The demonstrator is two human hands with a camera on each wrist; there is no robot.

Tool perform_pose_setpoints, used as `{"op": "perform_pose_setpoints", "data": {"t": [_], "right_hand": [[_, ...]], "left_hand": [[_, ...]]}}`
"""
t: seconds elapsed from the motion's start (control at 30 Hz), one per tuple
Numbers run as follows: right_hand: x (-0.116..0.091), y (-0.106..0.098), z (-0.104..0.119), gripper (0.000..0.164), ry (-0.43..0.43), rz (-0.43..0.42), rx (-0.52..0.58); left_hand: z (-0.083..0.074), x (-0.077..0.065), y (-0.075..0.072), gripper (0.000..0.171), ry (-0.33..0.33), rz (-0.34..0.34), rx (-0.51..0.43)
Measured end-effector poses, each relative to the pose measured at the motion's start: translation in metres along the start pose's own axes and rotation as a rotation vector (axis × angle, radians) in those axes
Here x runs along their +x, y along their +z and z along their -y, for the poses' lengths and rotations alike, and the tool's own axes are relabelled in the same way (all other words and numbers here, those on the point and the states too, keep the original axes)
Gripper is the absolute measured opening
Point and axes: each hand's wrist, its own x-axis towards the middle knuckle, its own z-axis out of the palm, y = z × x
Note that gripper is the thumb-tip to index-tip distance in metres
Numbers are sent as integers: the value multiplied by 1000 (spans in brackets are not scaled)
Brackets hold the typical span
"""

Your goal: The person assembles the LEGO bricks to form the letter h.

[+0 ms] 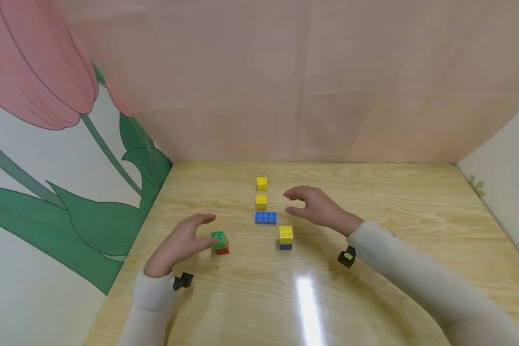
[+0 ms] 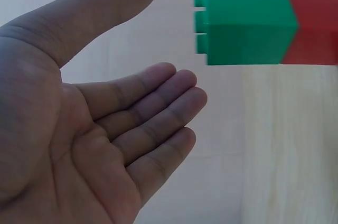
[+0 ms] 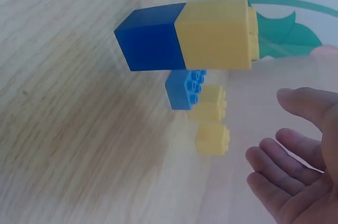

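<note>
My left hand (image 1: 182, 244) hovers beside a stack of a green brick (image 2: 248, 20) on a red brick (image 2: 311, 23), its thumb overlapping the green one in the head view. In the left wrist view a gap shows between fingers and stack, and the palm holds nothing. On the right, my other hand (image 1: 317, 207) is held above the table with fingers relaxed and thumb apart. Nearest to it stands a yellow brick (image 3: 214, 34) stacked on a dark blue brick (image 3: 150, 39). A wide blue brick (image 1: 265, 217) lies between the hands, with studs up.
Two small yellow bricks, a nearer one (image 1: 261, 202) and a farther one (image 1: 261, 183), stand in line behind the wide blue brick. The wooden table (image 1: 415, 216) meets a pink cloth backdrop (image 1: 302, 96). A tulip-printed panel (image 1: 34, 230) borders the left side.
</note>
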Motion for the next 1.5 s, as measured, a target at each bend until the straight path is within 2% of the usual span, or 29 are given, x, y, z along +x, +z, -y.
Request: {"op": "perform_pose_setpoints", "data": {"t": [0.33, 0.6, 0.8, 1.0, 1.27, 1.5], "right_hand": [[16, 18, -5, 49, 47, 110, -2], [31, 29, -10, 55, 79, 186, -16], [35, 38, -14, 56, 104, 242, -14], [34, 40, -11, 55, 90, 252, -16], [34, 45, -10, 51, 75, 245, -9], [32, 51, -16, 50, 34, 232, -69]], "left_hand": [[10, 3, 12, 76, -11, 65, -7], [15, 7, 15, 70, 18, 80, 25], [13, 9, 16, 65, 2, 86, 26], [13, 13, 18, 54, -35, 72, 24], [14, 17, 20, 41, -44, 52, -21], [15, 18, 22, 31, -56, 44, -50]]}}
